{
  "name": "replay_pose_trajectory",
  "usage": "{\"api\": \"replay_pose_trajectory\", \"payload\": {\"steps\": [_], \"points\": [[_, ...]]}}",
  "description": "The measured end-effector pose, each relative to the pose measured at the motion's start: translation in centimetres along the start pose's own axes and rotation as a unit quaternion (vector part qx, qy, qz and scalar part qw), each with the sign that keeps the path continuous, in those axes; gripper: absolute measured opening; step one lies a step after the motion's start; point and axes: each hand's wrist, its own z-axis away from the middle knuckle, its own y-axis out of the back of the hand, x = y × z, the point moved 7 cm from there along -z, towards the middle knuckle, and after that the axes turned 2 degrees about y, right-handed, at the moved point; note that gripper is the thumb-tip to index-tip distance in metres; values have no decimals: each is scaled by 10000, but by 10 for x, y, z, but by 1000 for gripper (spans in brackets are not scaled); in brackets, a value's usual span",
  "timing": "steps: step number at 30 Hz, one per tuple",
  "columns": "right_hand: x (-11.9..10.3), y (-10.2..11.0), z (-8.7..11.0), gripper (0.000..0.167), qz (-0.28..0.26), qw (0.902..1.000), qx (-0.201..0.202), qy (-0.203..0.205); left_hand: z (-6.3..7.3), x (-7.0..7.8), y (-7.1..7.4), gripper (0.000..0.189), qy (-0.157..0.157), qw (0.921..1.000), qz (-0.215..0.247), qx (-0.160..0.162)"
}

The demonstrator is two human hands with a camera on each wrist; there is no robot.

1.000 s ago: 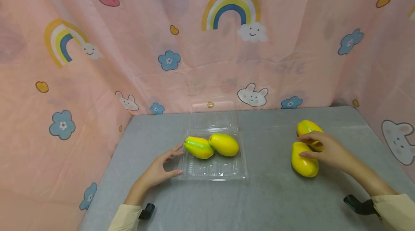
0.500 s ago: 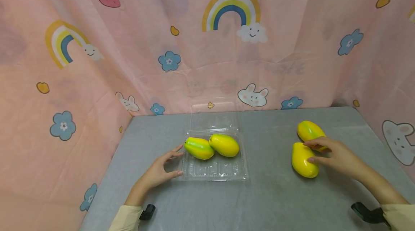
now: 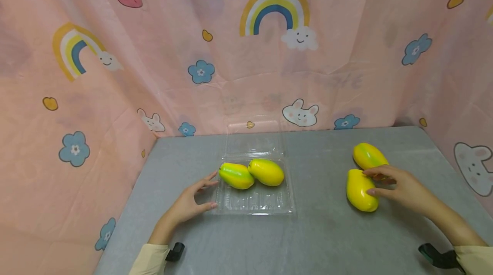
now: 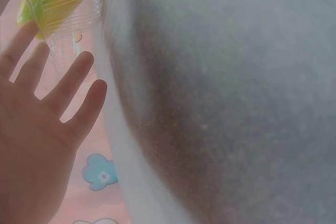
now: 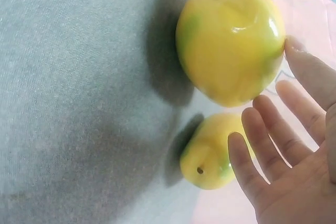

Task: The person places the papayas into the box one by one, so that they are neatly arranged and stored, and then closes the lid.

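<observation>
- Lying on the right part of the table [image 3: 319, 232], near fruit [image 3: 357, 193]: yellow, loose, outside the box. Narrow end points away from the person.
- Right hand [image 3: 402, 187] at its right side. Thumb tip looks to be touching the near fruit; other fingers parted and only loosely bent, not wrapped round anything. No firm hold visible; exact contact of the fingertips can't be told.
- Far fruit [image 3: 367, 155] just behind, yellow with a green streak, also loose on the table. Right fingers reach across its front edge in the head view; touching or not, can't tell.
- Changed over the last second: right hand slid back a bit toward the person's right, so the thumb covers less of the near fruit. Both loose fruits look unmoved. Reads as a grip adjustment or a let-go, can't say which; count stays two out, two in.
- Clear plastic box [image 3: 254, 213] well left of these, lid [image 3: 254, 144] folded back. Holds a green-yellow fruit [image 3: 236, 176] and a yellow fruit [image 3: 266, 172] side by side, touching. No change there.
- Left hand [image 3: 188, 201] at the box's left edge, fingers and thumb spread wide, gripping nothing. Same spot as a second ago; probably steadying the box.
- Printed pink cloth [image 3: 327, 56] behind and at the sides.
</observation>
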Motion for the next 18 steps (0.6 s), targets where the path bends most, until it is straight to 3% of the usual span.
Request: {"api": "replay_pose_trajectory", "payload": {"steps": [11, 18], "points": [[4, -11, -1, 68, -102, 9981, -319, -517, 0, 0, 0, 64, 54, 10000, 1, -17], [2, -20, 0, 60, -119, 9979, -555, -323, 0, -1, -1, 64, 116, 9999, -49, -17]]}}
